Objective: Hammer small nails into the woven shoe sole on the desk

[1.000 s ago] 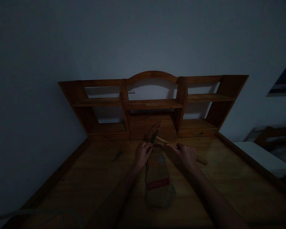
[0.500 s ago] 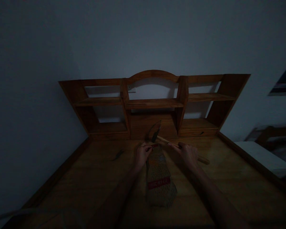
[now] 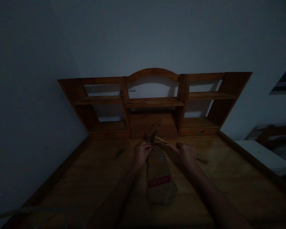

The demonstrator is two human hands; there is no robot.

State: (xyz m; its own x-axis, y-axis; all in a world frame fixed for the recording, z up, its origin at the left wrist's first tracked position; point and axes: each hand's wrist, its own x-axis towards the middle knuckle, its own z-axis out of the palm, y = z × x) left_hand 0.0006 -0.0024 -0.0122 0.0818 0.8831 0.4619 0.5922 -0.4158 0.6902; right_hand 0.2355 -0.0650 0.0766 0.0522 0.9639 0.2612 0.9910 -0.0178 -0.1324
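A tan, dark-dotted cloth piece (image 3: pixel 159 170) with a red band lies on the wooden desk. At its far, red-edged end, my left hand (image 3: pixel 142 153) is closed in a pinch on the cloth edge. A small shiny spot shows beside those fingertips, too small to name. My right hand (image 3: pixel 186 155) is wrapped round the wooden handle (image 3: pixel 164 141) of a tool, whose butt sticks out to the right. The tool's dark head (image 3: pixel 153 136) stands just beyond the left fingers and has a thin, pointed upper part. Dim light hides whether it touches the cloth.
Behind the hands stands a wooden shelf unit (image 3: pixel 154 102) against the wall. A small dark object (image 3: pixel 119 153) lies on the desk (image 3: pixel 95 178) to the left. Beyond the desk's raised right edge is a white surface (image 3: pixel 262 156). A pale curved bar crosses the lower left.
The tool and my right hand have shifted slightly left, bringing the head nearer my left fingers. The left hand keeps its pinch. The view has tilted a little.
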